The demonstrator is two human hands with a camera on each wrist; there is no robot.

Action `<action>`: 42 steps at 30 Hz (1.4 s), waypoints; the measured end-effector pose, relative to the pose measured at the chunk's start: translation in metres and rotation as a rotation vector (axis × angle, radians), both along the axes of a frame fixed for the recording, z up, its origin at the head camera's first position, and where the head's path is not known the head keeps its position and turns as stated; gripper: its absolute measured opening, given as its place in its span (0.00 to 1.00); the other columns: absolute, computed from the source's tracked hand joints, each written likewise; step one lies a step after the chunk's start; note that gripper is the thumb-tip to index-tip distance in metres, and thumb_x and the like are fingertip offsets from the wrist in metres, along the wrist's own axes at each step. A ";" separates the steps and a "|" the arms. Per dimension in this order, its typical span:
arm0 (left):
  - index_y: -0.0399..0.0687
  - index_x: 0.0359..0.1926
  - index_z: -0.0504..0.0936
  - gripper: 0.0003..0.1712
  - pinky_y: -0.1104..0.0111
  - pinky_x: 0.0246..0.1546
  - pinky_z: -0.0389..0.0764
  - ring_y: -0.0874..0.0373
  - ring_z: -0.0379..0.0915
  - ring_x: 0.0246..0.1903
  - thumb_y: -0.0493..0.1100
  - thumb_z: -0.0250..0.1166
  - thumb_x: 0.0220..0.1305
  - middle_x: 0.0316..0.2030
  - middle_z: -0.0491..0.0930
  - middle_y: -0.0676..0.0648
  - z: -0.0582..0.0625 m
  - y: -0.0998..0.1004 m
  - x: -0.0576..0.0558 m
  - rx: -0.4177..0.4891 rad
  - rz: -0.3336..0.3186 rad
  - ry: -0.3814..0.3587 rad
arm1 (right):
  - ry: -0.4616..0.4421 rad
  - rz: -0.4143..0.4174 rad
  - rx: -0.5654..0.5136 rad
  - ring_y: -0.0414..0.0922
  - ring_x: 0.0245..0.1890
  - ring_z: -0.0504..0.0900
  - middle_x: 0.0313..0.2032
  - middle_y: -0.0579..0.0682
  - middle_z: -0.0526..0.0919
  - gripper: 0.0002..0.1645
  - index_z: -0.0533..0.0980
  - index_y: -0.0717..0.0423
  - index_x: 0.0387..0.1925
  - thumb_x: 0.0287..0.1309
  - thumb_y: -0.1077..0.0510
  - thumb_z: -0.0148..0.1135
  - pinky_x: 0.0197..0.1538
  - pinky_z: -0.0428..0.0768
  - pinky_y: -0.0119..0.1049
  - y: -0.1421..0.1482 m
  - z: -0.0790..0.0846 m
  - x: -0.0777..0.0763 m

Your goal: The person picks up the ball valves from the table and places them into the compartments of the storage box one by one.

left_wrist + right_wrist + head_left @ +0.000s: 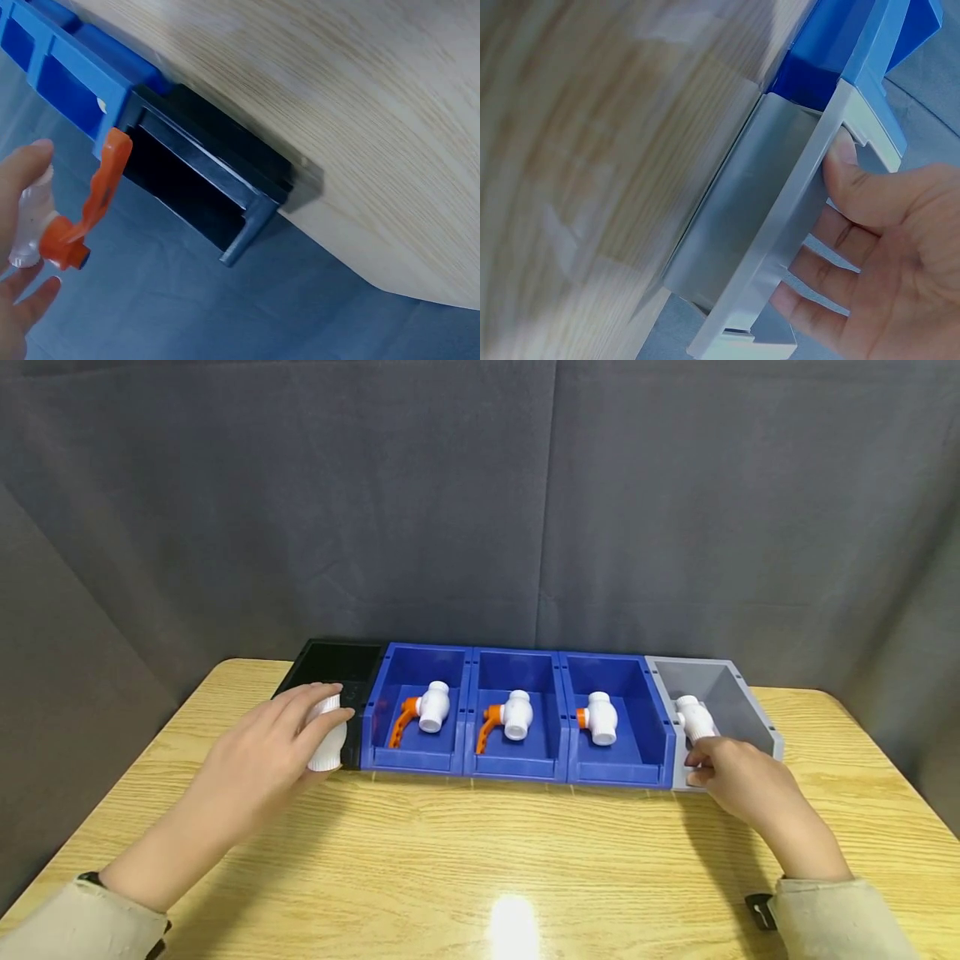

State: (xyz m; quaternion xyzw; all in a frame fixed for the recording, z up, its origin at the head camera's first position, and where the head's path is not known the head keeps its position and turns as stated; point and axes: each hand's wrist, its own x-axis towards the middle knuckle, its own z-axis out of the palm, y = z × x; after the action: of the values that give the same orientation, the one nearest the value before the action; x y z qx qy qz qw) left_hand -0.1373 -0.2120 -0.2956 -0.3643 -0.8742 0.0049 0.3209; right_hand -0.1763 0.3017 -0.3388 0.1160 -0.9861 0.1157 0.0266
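My left hand (pixel 266 747) grips a white ball valve (pixel 327 739) near the front of the black bin (pixel 341 664). In the left wrist view, the valve's orange lever handle (pixel 103 184) sticks out past the fingers. At the grey bin (pixel 753 702) on the right, my right hand (pixel 738 774) reaches over the front wall, close to a white valve (pixel 694 718) lying inside. The right wrist view shows the thumb (pixel 844 154) and fingers passing behind the bin's rim. The fingertips are hidden there, so I cannot tell whether they hold anything.
Three blue bins (pixel 513 768) stand in a row between the black and grey ones. Each holds a white valve (pixel 517 714) with orange on its left side. The bins sit toward the back of a wooden table (pixel 465 852), before a dark grey curtain (pixel 450 510).
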 end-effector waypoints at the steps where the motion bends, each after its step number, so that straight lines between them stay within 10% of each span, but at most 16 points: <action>1: 0.38 0.55 0.76 0.44 0.48 0.50 0.78 0.38 0.71 0.55 0.32 0.84 0.31 0.58 0.73 0.34 0.000 -0.001 -0.003 -0.002 -0.001 0.006 | 0.000 0.000 0.000 0.53 0.31 0.81 0.29 0.53 0.84 0.05 0.81 0.56 0.32 0.52 0.64 0.70 0.30 0.76 0.55 0.000 0.000 0.000; 23: 0.37 0.55 0.75 0.44 0.49 0.50 0.79 0.38 0.72 0.55 0.37 0.86 0.32 0.58 0.73 0.33 -0.001 -0.014 -0.056 -0.053 -0.044 0.051 | -0.015 -0.009 0.002 0.53 0.31 0.81 0.30 0.54 0.84 0.05 0.82 0.58 0.33 0.53 0.64 0.70 0.30 0.76 0.56 0.000 0.002 0.000; 42: 0.39 0.56 0.75 0.42 0.49 0.50 0.78 0.40 0.70 0.57 0.45 0.84 0.40 0.58 0.72 0.35 -0.007 -0.016 -0.084 -0.154 0.046 -0.009 | -0.008 -0.018 0.005 0.52 0.30 0.80 0.29 0.53 0.84 0.04 0.81 0.56 0.32 0.53 0.64 0.69 0.29 0.76 0.55 -0.001 0.000 -0.001</action>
State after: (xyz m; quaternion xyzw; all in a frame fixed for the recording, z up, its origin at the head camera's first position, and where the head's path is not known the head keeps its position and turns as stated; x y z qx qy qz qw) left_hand -0.2216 -0.2276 -0.3023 -0.3679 -0.8808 0.0781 0.2877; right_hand -0.1770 0.3009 -0.3384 0.1068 -0.9875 0.1133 0.0235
